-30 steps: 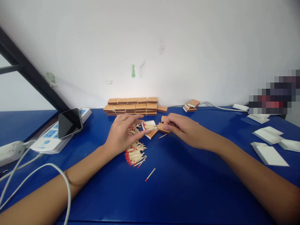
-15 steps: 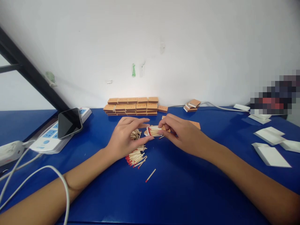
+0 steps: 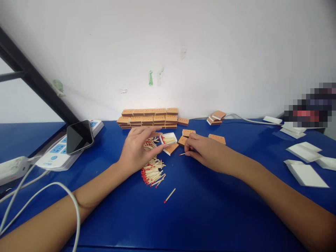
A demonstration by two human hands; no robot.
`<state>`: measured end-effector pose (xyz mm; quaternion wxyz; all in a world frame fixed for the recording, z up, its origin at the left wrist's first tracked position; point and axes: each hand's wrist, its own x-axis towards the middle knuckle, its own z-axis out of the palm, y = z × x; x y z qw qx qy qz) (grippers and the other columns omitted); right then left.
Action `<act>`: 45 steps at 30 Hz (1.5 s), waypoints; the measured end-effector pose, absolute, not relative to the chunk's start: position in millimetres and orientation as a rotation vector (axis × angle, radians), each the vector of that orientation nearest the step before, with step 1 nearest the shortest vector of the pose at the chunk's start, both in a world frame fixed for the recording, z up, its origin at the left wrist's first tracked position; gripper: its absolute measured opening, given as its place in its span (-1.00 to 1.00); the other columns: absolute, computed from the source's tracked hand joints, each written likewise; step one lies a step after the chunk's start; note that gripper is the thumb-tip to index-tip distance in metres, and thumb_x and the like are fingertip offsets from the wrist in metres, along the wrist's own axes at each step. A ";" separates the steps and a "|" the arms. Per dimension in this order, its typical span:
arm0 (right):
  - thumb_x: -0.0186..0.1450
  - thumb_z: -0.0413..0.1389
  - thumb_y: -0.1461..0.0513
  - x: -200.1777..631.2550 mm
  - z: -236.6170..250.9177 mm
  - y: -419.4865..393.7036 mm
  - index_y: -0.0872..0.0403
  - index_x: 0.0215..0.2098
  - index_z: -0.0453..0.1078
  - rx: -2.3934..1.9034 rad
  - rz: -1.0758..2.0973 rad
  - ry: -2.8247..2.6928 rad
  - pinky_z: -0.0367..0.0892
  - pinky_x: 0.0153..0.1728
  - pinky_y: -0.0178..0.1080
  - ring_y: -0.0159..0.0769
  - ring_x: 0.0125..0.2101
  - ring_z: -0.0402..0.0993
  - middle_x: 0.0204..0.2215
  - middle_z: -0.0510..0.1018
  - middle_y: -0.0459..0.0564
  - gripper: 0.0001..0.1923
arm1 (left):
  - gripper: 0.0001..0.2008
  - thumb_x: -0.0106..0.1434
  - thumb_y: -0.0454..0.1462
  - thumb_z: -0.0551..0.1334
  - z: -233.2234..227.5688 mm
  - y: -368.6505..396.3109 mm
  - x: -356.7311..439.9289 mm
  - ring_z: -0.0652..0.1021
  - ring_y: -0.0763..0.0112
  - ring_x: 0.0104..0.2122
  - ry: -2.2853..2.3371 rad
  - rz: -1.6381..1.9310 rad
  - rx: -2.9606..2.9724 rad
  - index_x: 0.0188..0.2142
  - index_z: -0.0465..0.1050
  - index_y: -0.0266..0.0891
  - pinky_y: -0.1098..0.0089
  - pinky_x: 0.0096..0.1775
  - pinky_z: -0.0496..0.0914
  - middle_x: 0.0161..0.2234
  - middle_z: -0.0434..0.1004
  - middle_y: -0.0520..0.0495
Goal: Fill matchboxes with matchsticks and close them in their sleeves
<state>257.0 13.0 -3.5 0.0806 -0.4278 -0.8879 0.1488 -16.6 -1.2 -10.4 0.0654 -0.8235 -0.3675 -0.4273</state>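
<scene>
A stray match (image 3: 169, 195) is left at 6 o'clock on the desk (image 3: 210, 210). The match pile (image 3: 152, 171) is pinned under the left hand (image 3: 136, 150), fingers curled round a bunch, probably for loading. One match (image 3: 182, 154) is pinched by the right hand (image 3: 203, 150). The open tray (image 3: 168, 139) sits just past, boxes (image 3: 148, 117) stacked at 12.

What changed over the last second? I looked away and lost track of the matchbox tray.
The right hand let go of the filled tray, which it had lifted half a second ago; the tray is back on the table. That hand dropped to a loose match and now pinches it. The left hand stayed over the match pile. The stacked matchboxes, phone and stray match stayed put.
</scene>
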 end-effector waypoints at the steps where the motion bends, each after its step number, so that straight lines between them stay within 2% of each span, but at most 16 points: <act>1: 0.49 0.02 0.31 255.5 -3.1 11.7 0.06 -0.24 0.37 -1.294 0.433 -2.666 0.32 -0.18 -0.13 -0.20 -0.22 0.47 -0.16 0.47 0.03 -0.86 | -0.48 0.26 -0.13 0.49 -10.1 -1.6 -16.4 0.64 0.26 -0.05 -1.109 -1.286 -2.486 0.14 0.42 -0.14 0.24 0.06 0.40 -0.12 0.73 0.01; 6: 0.48 0.09 0.26 251.7 -3.0 9.5 0.05 -0.16 0.37 -1.287 0.363 -2.669 0.31 -0.25 -0.16 -0.20 -0.26 0.48 -0.13 0.48 0.03 -0.96 | -0.48 0.26 -0.13 0.49 -10.2 -2.2 -16.1 0.64 0.24 -0.05 -1.120 -1.276 -2.486 0.14 0.43 -0.14 0.22 0.07 0.40 -0.12 0.73 0.01; 10: 0.50 0.03 0.30 249.6 -0.7 7.7 0.07 -0.23 0.39 -1.242 0.353 -2.721 0.30 -0.26 -0.18 -0.20 -0.26 0.48 -0.16 0.50 0.05 -0.85 | -0.48 0.26 -0.13 0.49 -10.4 -1.4 -16.8 0.64 0.22 -0.03 -1.121 -1.278 -2.490 0.14 0.42 -0.13 0.20 0.07 0.40 -0.10 0.73 -0.01; 17: 0.53 0.07 0.27 227.4 18.1 -34.9 0.05 -0.21 0.44 -0.907 0.681 -2.807 0.31 -0.26 -0.25 -0.30 -0.27 0.50 -0.16 0.53 -0.05 -0.85 | -0.48 0.25 -0.18 0.50 -11.3 -0.7 -17.2 0.65 0.23 -0.04 -1.094 -1.296 -2.470 0.14 0.42 -0.13 0.20 0.05 0.41 -0.11 0.73 0.00; 22: 0.49 0.14 0.29 216.0 7.9 -61.3 0.04 -0.18 0.46 -0.761 0.633 -2.949 0.27 -0.32 -0.23 -0.32 -0.35 0.47 -0.21 0.51 -0.09 -0.93 | -0.48 0.26 -0.21 0.49 -11.4 -1.4 -16.1 0.64 0.22 -0.04 -1.115 -1.277 -2.488 0.16 0.41 -0.13 0.20 0.06 0.40 -0.10 0.73 0.01; 29: 0.45 0.22 0.18 216.1 9.8 -58.4 0.04 -0.12 0.44 -0.894 0.741 -2.859 0.33 -0.25 -0.21 -0.26 -0.25 0.53 -0.15 0.54 -0.07 -0.89 | -0.51 0.29 -0.19 0.46 -10.2 -1.7 -16.3 0.64 0.21 -0.04 -1.101 -1.270 -2.487 0.16 0.41 -0.12 0.18 0.06 0.41 -0.10 0.73 0.00; 34: 0.52 0.11 0.20 218.9 1.2 -52.3 0.04 -0.20 0.44 -0.858 0.717 -2.866 0.30 -0.29 -0.21 -0.29 -0.31 0.50 -0.21 0.53 -0.08 -0.86 | -0.53 0.32 -0.16 0.44 -9.9 -1.5 -16.5 0.65 0.18 -0.04 -1.112 -1.271 -2.480 0.16 0.42 -0.12 0.15 0.06 0.42 -0.11 0.73 -0.03; 40: 0.52 0.09 0.24 224.1 11.3 -38.4 0.04 -0.23 0.43 -0.919 0.749 -2.767 0.29 -0.31 -0.25 -0.32 -0.33 0.48 -0.21 0.53 -0.08 -0.85 | -0.51 0.30 -0.16 0.46 -10.7 -1.0 -17.2 0.64 0.21 -0.03 -1.115 -1.269 -2.490 0.16 0.41 -0.12 0.17 0.06 0.41 -0.10 0.73 -0.02; 45: 0.52 0.07 0.24 236.1 21.1 -18.6 0.03 -0.24 0.40 -1.011 0.475 -2.380 0.28 -0.27 -0.25 -0.29 -0.30 0.46 -0.28 0.51 -0.07 -0.85 | -0.48 0.27 -0.10 0.48 -11.3 -3.2 -15.1 0.65 0.22 -0.08 -1.098 -1.270 -2.501 0.15 0.43 -0.13 0.20 0.03 0.42 -0.12 0.73 -0.03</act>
